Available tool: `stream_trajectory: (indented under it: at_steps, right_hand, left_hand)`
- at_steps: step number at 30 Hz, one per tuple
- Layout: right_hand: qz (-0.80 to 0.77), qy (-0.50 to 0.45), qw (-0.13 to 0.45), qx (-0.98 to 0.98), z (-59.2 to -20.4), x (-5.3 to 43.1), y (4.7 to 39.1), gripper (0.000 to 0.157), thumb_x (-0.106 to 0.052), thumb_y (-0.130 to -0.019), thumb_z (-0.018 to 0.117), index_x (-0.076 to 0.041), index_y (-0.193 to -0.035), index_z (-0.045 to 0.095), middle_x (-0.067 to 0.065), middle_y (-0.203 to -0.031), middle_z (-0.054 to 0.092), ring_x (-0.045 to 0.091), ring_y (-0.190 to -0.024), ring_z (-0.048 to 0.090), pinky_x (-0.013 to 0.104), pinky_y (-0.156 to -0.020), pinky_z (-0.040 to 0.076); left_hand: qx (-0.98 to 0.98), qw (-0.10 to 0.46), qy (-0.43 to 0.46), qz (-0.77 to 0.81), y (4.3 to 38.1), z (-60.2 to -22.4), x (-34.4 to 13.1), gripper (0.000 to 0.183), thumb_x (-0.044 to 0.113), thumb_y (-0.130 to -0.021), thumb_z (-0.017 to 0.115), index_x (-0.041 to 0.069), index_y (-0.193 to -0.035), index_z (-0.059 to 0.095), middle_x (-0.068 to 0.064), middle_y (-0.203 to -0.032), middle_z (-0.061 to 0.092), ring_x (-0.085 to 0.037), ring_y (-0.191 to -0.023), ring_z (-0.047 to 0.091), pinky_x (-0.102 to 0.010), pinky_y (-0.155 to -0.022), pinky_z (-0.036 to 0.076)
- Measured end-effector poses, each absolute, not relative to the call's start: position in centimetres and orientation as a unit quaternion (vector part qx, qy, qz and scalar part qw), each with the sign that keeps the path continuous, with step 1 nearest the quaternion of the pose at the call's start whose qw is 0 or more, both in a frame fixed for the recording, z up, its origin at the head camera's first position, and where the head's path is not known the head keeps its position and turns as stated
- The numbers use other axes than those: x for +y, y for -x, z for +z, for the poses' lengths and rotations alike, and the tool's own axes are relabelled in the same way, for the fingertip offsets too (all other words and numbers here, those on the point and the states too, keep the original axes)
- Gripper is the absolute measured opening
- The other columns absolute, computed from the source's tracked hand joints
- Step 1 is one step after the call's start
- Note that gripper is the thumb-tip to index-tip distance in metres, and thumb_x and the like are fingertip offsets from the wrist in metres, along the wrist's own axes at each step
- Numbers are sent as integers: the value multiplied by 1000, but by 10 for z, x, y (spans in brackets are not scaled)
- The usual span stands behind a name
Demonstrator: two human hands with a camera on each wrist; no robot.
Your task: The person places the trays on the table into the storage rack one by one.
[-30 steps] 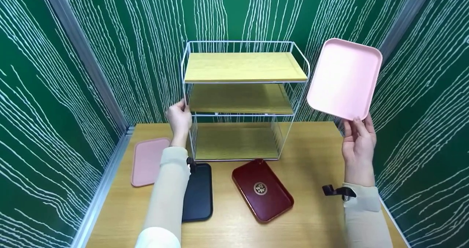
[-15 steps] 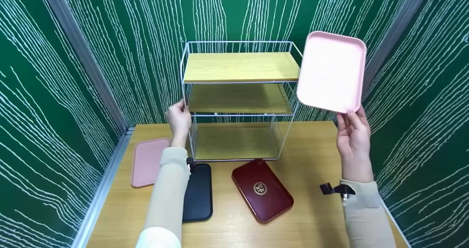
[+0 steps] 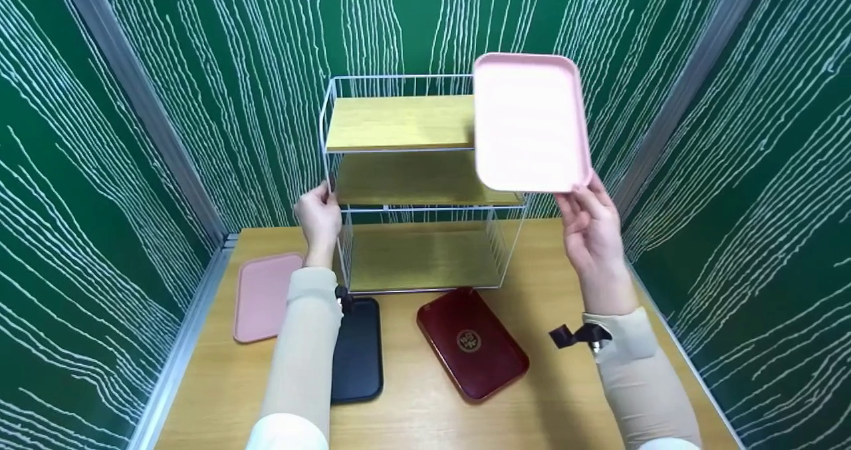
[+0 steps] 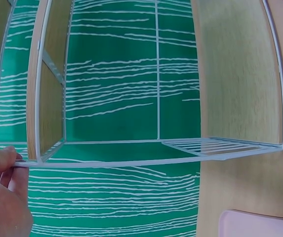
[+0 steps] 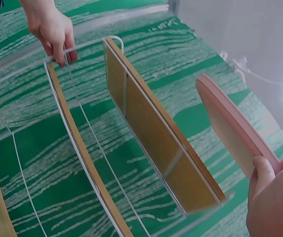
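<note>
My right hand pinches a pink tray by its lower right corner. The tray is raised and overlaps the right end of the top shelf in the head view; from the right wrist view the tray is apart from the top board. With my left hand I grip the white wire side frame of a three-tier rack, at the middle shelf's height. Up close in the left wrist view, thumb and fingers of the left hand pinch the wire by a shelf edge.
On the wooden table, a second pink tray lies left of the rack, partly behind my left arm. A black tray and a dark red tray with a round gold emblem lie before the rack. Green patterned walls surround the table.
My right hand has carried the pink tray leftward, from right of the rack to in front of its top shelf's right end. My left hand has kept its hold on the frame.
</note>
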State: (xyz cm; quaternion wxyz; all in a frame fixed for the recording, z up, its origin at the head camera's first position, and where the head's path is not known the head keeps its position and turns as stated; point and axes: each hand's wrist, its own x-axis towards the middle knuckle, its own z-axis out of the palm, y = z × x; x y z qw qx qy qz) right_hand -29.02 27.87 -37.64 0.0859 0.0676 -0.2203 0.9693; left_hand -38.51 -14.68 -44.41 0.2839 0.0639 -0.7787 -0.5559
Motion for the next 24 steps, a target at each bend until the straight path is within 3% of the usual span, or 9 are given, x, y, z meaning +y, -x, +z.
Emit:
stream_trajectory:
  at_steps: [7,13,24]
  right_hand:
    - [962,-46,71,-260,-367,254,296,60,15,-99,63,-1,-154,48,18,-141,62,29,-115,72,33,-102,55]
    - [960,-39,53,-271,-361,240,303,66,12,-102,61,-2,-162,38,18,-147,57,28,-119,70,32,-103,54]
    - [964,-18,35,-263,-349,216,312,66,10,-103,61,-4,-163,39,19,-145,55,27,-111,73,31,-99,56]
  left_hand:
    - [-780,288,-58,-553,385,-442,-146,20,-4,-105,61,-4,-115,79,-20,-117,77,-29,-99,69,-48,-90,59]
    - [-780,290,-62,-551,385,-441,-146,25,-3,-104,64,-2,-125,78,-19,-125,76,-31,-110,72,-46,-97,59]
    - [-782,286,-64,-549,384,-444,-148,28,-2,-104,63,-1,-130,75,-21,-127,74,-32,-109,72,-46,-96,59]
